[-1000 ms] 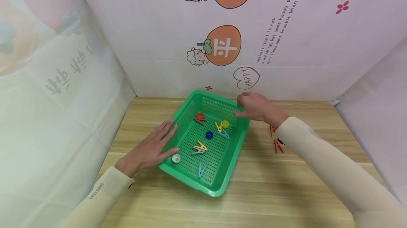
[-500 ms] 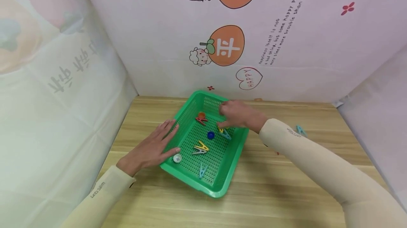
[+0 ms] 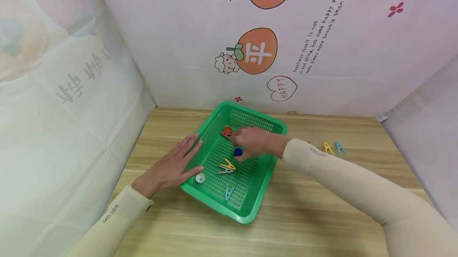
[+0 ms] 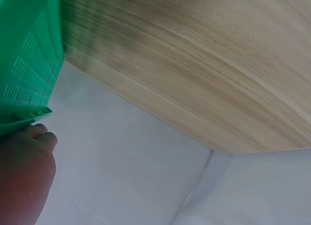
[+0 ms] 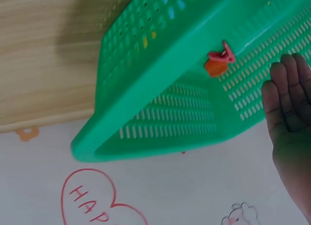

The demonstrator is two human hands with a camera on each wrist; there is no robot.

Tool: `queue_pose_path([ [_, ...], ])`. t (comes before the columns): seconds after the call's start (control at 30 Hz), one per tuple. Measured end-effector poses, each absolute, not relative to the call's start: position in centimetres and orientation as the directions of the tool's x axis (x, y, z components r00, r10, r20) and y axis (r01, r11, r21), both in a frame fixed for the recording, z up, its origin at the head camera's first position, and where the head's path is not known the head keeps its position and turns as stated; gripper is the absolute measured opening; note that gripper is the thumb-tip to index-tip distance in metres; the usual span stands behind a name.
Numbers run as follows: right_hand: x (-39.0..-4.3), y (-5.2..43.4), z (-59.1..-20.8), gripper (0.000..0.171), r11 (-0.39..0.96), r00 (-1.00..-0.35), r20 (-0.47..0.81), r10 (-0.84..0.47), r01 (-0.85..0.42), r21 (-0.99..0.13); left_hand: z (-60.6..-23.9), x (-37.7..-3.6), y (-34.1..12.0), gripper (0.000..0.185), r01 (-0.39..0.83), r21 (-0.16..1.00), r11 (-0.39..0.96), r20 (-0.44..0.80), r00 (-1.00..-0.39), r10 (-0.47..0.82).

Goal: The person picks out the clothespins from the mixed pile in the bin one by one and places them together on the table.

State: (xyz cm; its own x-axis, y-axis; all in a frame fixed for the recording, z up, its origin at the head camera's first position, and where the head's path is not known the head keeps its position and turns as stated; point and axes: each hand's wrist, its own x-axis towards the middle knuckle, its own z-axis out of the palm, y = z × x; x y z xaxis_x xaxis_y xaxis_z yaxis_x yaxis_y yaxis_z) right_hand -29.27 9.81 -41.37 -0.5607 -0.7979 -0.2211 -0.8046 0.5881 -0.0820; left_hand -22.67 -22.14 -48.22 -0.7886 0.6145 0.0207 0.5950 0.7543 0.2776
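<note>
A green plastic basket [image 3: 262, 193] with perforated walls stands on the wooden table. My left hand [image 3: 171, 165] rests on its left rim, fingers straight and spread. Inside the basket is my right hand [image 3: 252, 142], its thumb and index finger apart beside a blue cap [image 3: 238, 152]; contact between them cannot be made out. In the right wrist view, the right hand [image 5: 291, 108] has fairly straight fingers. Around it lie a red clothespin [image 3: 226, 135], an orange cap [image 3: 228, 129], a yellow clothespin [image 3: 229, 164] and a whitish clothespin [image 3: 225, 171]. My right hand hides part of the basket floor.
A white cap [image 3: 200, 178] and a light-blue clothespin [image 3: 228, 193] lie in the near part of the basket. On the table to the right are another yellow clothespin [image 3: 327, 148] and another light-blue clothespin [image 3: 340, 148]. A printed cloth wall [image 3: 186, 50] rises behind the table.
My right hand has moved left and nearer from the basket's far right rim to the blue cap. Its sleeve now covers the red clothespins on the table. My left hand stays put.
</note>
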Motion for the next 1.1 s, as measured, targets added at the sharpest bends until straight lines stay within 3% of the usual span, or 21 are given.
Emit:
queue_pose_path([
  [0.23,-28.9,8.5,-42.4,0.037,0.507,-0.470,-0.259,-0.844,-0.856,-0.100,-48.2,-22.7,-22.2,0.088,0.595,0.276,0.754,0.017,-0.788,0.616],
  [0.47,-28.3,7.2,-43.4,0.033,0.430,-0.348,-0.338,-0.875,-0.878,-0.210,-48.2,-22.8,-22.2,0.087,0.597,0.269,0.756,0.011,-0.787,0.617],
  [0.6,-27.9,6.6,-43.8,0.035,0.418,-0.312,-0.377,-0.872,-0.875,-0.243,-48.3,-22.9,-22.3,0.087,0.592,0.273,0.758,0.004,-0.789,0.615],
  [1.1,-26.6,5.6,-45.7,0.041,0.299,-0.222,-0.445,-0.868,-0.948,-0.111,-48.2,-22.9,-22.3,0.088,0.594,0.265,0.760,0.003,-0.788,0.615],
])
